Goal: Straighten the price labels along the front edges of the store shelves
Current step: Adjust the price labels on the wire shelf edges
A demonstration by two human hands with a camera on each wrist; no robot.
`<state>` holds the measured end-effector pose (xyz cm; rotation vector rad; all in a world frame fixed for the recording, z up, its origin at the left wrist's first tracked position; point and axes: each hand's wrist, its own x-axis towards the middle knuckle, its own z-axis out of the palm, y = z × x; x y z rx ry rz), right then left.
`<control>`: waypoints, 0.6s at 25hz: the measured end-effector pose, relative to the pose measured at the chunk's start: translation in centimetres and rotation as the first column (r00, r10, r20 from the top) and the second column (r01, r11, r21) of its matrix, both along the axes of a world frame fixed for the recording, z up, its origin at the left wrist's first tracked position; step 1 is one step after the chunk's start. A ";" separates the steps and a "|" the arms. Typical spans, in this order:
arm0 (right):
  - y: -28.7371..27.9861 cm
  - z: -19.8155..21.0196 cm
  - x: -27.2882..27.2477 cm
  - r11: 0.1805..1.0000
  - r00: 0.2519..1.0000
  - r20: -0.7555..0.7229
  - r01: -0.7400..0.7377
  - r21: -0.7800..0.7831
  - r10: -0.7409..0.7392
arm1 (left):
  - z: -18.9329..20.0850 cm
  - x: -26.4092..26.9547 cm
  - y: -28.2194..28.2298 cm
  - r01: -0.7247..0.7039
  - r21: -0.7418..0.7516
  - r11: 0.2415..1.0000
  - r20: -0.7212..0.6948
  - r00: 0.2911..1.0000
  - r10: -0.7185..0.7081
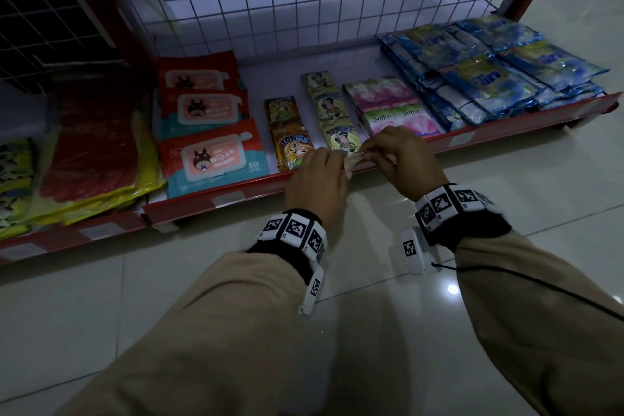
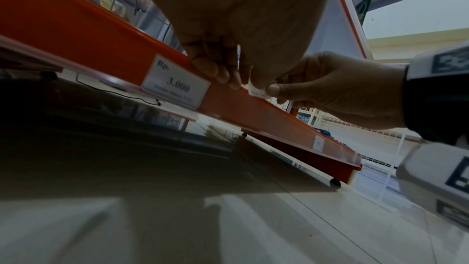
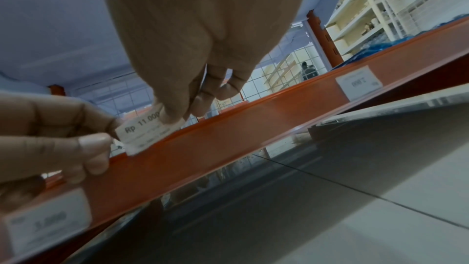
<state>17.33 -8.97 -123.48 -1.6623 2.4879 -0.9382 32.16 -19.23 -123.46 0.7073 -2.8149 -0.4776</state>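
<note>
At the red front rail, centre of the head view: a small white price label (image 1: 354, 160) is being held between both hands, just above the rail (image 1: 439, 145).
Left hand (image 1: 315, 179): the label's left end is being pinched between thumb and fingers; in the right wrist view this hand (image 3: 50, 138) is seen at the left edge of the frame, with the label (image 3: 142, 133) sticking out to its right.
Right hand (image 1: 401, 155): the label's right end is being pinched by the fingertips (image 3: 172, 115), curled down onto it from above.
Label position: it is being held tilted, its lower corner touching the rail's upper lip (image 3: 228, 138); "Rp 11.000" is being shown on its face.
Neighbouring label: a "3.000" tag (image 2: 175, 83) is being kept in the rail just left of the hands.
Shelf goods: wipes packs (image 1: 212, 155) and drink sachets (image 1: 290, 142) are being displayed behind the hands.
</note>
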 end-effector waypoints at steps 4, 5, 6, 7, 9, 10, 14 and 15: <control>0.3 -0.1 -0.3 0.999 1.000 0.018 -0.010 -0.039 0.010 | 0.1 0.0 0.0 -0.025 0.055 0.998 -0.049 0.998 0.027; 0.3 -0.2 -0.3 1.000 1.000 0.009 -0.018 -0.021 0.019 | 0.0 0.0 0.0 -0.015 0.031 0.999 -0.027 1.000 0.015; 0.3 -0.3 -0.2 1.000 1.000 -0.010 -0.024 -0.003 0.024 | 0.0 -0.1 0.0 -0.002 -0.002 1.000 0.002 1.000 0.002; 0.3 -0.4 -0.2 1.000 0.999 -0.035 -0.026 0.011 0.027 | 0.0 -0.2 0.0 0.007 -0.036 0.999 0.036 0.999 -0.005; 0.4 -0.4 -0.1 0.999 0.996 -0.083 -0.030 0.044 0.034 | -0.1 -0.4 0.0 0.008 -0.080 0.997 0.088 0.996 -0.001; 0.6 -0.3 -0.2 0.997 0.994 -0.101 -0.032 0.066 0.039 | -0.1 -0.5 0.0 0.006 -0.088 0.996 0.103 0.995 0.003; 1.1 0.1 -0.7 0.985 0.981 -0.183 -0.024 0.171 0.056 | -0.2 -0.6 -0.1 0.018 -0.103 0.995 0.123 0.992 -0.005; 1.1 0.2 -0.7 0.981 0.978 -0.195 -0.030 0.191 0.068 | -0.2 -0.6 -0.1 0.022 -0.101 0.995 0.124 0.992 -0.009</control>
